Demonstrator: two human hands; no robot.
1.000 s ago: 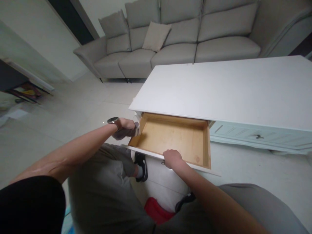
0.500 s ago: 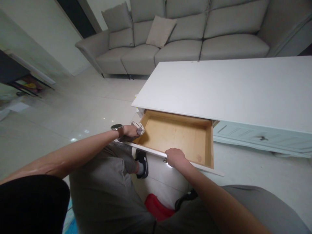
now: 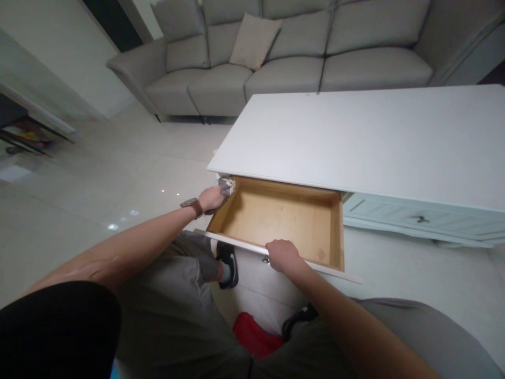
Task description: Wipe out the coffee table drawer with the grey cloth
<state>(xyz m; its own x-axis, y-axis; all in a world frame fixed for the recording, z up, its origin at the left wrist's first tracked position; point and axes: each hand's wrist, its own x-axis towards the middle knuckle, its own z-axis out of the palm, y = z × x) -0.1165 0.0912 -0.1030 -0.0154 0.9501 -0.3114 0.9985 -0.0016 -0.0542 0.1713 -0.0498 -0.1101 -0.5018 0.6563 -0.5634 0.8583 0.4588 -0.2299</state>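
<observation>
A wooden drawer (image 3: 284, 213) stands pulled out from the white coffee table (image 3: 347, 137); its inside is bare wood. My left hand (image 3: 211, 199), a watch on its wrist, is closed on a bunched grey cloth (image 3: 226, 186). The cloth lies against the drawer's left side wall, near the back corner under the tabletop. My right hand (image 3: 283, 255) is closed over the top edge of the drawer's front panel, just beside a small metal knob (image 3: 265, 259).
A second, closed drawer (image 3: 420, 218) with a knob is to the right. Behind the table stands a grey sofa (image 3: 288, 79) with a beige cushion (image 3: 255, 42). A red object (image 3: 254, 337) lies on the floor between my feet. A dark low rack (image 3: 29, 134) is far left.
My left hand has slid the cloth along the drawer's left side, away from me toward the tabletop. My right hand keeps its hold on the front panel. The view has shifted slightly.
</observation>
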